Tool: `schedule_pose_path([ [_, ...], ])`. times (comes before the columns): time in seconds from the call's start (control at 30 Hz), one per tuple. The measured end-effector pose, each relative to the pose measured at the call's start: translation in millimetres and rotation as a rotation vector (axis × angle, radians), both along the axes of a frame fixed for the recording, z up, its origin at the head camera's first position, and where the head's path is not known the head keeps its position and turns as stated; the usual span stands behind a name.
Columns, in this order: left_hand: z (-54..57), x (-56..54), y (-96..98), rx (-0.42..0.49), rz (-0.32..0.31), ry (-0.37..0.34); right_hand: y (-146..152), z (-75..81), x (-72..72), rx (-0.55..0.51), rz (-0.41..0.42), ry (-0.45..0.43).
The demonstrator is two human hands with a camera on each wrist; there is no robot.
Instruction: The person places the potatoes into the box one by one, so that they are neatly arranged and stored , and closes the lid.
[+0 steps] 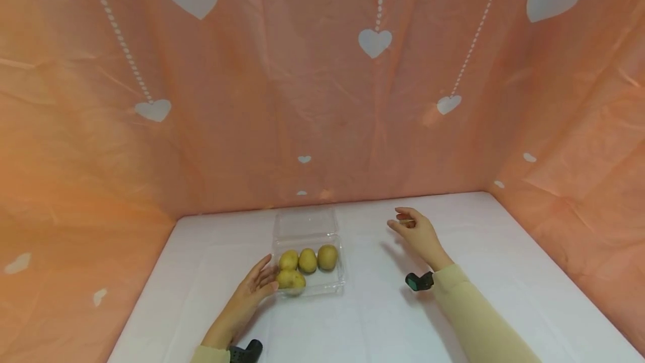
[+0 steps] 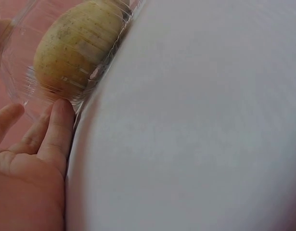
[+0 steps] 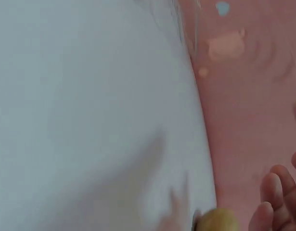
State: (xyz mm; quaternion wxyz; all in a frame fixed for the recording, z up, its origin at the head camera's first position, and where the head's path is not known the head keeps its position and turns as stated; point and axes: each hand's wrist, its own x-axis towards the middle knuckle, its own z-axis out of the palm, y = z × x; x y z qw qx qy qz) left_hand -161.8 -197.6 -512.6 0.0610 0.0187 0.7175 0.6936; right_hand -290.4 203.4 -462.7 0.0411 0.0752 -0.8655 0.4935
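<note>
A clear plastic clamshell box [image 1: 318, 289] sits on the table, its lid [image 1: 305, 224] folded back away from me. Several potatoes [image 1: 327, 257] lie inside, mostly to the left and back. At the box's left side is my left hand [image 1: 249, 293], fingers spread and fingertips against the plastic; the left wrist view shows one potato [image 2: 75, 45] through the wall. My right hand [image 1: 422, 240] hovers right of the box, fingers loosely bent. A rounded yellowish thing [image 3: 218, 220], probably a potato, is cut off at the right wrist view's bottom edge, apart from the visible fingers [image 3: 272, 188].
A white cloth covers the table [image 1: 373, 324]. Orange-pink curtains [image 1: 322, 99] with white hearts hang behind it and along both sides. Each wrist carries a black camera mount, such as the right one [image 1: 419, 281].
</note>
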Motion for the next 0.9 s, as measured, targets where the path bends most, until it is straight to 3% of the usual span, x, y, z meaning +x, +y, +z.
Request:
schedule_pose_path([
  [0.2, -0.4, 0.8, 1.0, -0.014, -0.015, 0.007, 21, -3.6, -0.5, -0.078, -0.049, -0.045],
  [0.53, 3.4, -1.1, 0.4, 0.011, -0.010, 0.007, 34, -17.7, -10.1, -0.151, -0.175, -0.194],
  [0.73, 1.8, -1.3, -0.6, 0.015, -0.018, -0.017, 34, -29.4, -14.1, -0.318, -0.176, -0.349],
  [0.9, 2.6, 0.5, -0.4, 0.012, -0.018, -0.026, 31, -31.9, -15.9, -0.372, -0.167, -0.394],
])
